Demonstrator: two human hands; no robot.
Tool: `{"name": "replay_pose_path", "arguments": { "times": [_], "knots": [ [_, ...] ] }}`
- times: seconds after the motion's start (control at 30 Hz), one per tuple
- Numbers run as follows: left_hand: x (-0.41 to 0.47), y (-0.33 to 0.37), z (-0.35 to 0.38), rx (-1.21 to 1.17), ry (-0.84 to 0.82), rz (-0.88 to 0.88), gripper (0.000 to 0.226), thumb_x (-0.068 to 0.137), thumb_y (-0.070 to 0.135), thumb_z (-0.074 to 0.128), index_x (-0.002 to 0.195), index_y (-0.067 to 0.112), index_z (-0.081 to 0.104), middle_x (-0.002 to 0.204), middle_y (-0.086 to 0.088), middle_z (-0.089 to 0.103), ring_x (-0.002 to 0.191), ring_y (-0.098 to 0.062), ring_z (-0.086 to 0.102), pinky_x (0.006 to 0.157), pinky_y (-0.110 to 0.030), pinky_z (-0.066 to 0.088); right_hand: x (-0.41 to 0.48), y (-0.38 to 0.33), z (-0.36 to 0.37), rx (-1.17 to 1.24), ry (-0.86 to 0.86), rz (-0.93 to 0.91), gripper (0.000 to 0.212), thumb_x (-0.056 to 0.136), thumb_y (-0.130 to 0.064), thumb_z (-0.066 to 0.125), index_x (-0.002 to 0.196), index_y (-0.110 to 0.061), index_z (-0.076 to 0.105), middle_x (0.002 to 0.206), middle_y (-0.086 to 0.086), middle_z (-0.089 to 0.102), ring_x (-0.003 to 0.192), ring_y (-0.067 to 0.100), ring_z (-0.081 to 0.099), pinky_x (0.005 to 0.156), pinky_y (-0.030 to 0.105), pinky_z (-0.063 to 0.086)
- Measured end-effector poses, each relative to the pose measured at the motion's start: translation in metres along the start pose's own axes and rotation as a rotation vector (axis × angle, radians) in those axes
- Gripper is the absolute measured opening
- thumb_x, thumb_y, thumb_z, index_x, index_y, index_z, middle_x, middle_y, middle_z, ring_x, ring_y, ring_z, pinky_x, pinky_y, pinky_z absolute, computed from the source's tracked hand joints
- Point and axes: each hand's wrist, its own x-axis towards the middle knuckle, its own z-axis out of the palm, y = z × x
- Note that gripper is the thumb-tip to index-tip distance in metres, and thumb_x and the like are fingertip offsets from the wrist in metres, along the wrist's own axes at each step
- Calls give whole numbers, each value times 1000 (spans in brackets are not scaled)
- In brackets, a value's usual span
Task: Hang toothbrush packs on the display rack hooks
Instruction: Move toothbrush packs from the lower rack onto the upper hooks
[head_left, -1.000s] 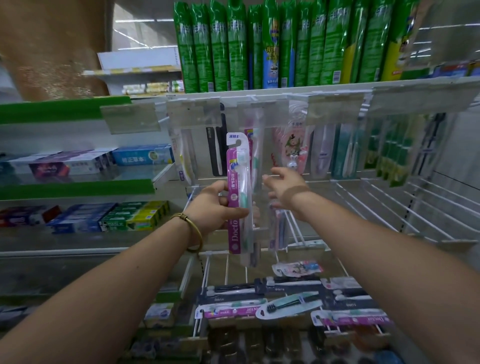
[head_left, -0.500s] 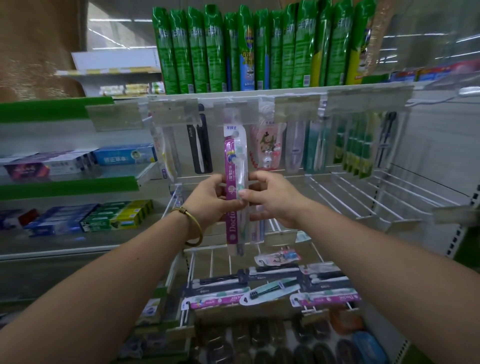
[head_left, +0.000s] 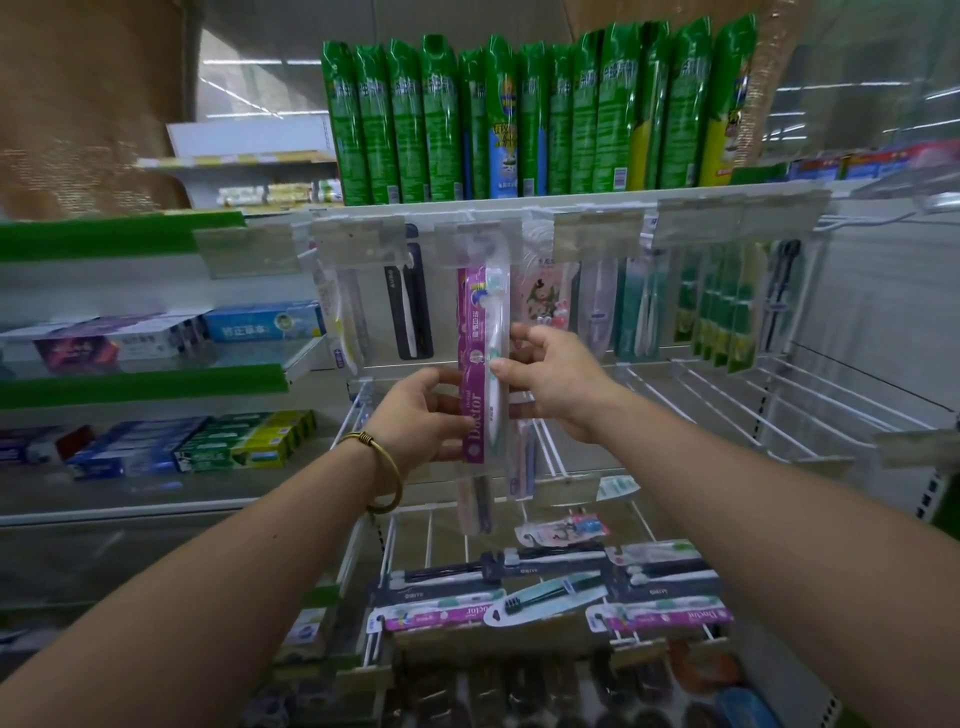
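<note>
Now both hands hold one pack. The left hand (head_left: 421, 415) curls its fingers and thumb round the lower left edge of the pink and clear plastic toothbrush pack (head_left: 480, 358). The right hand (head_left: 558, 384) pinches the right edge a bit higher. The pack stands upright, far up the rack. Its top is tucked behind a clear plastic tag strip (head_left: 478, 244), so it is hard to tell if it sits on a hook. A gold bangle (head_left: 387, 470) is on the left wrist. More hanging toothbrush packs (head_left: 722, 306) are to the right. Bare white wire hooks (head_left: 727, 400) stick out below them. Tall green spray cans (head_left: 410, 119) stand on the shelf above. Flat toothbrush packs (head_left: 545, 597) lie low and near.
</note>
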Motion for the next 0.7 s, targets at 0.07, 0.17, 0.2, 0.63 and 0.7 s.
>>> {"name": "replay_pose_path", "arguments": {
  "times": [0.07, 0.17, 0.2, 0.63, 0.7],
  "knots": [
    [4, 0, -1, 19, 12, 3, 36, 86, -11, 63, 111, 15, 59, 97, -12, 70, 88, -25, 74, 74, -42, 62, 6, 0, 0, 0, -5, 1, 44, 96, -2, 59, 138, -12, 52, 98, 6, 72, 77, 15, 74, 57, 29, 59],
    [9, 1, -1, 50, 4, 0, 27, 88, -9, 62, 104, 12, 57, 93, -10, 72, 83, -22, 75, 70, -37, 62, 14, 3, 1, -19, -8, -3, 43, 96, -1, 58, 137, -13, 54, 93, 2, 72, 82, 18, 73, 61, 33, 61],
    [11, 1, -1, 50, -2, -3, 25, 89, -9, 62, 103, 11, 56, 92, -9, 72, 81, -22, 75, 68, -35, 62, 17, 5, 0, -26, -4, -5, 43, 96, -1, 58, 137, -14, 53, 93, 1, 72, 85, 20, 73, 66, 37, 62],
    [38, -11, 0, 12, 34, 22, 30, 88, -14, 60, 111, 6, 57, 106, -18, 67, 93, -29, 72, 71, -39, 62, 55, 28, -4, -136, 49, -69, 37, 96, -8, 60, 131, -20, 59, 101, 3, 75, 91, 23, 74, 79, 48, 61],
    [43, -13, 0, 4, 46, 21, 30, 88, -14, 60, 110, 5, 58, 107, -20, 67, 93, -30, 72, 71, -39, 63, 63, 31, -5, -124, 56, -47, 37, 95, -9, 62, 130, -21, 60, 103, 4, 74, 92, 25, 73, 78, 50, 61]
  ]
}}
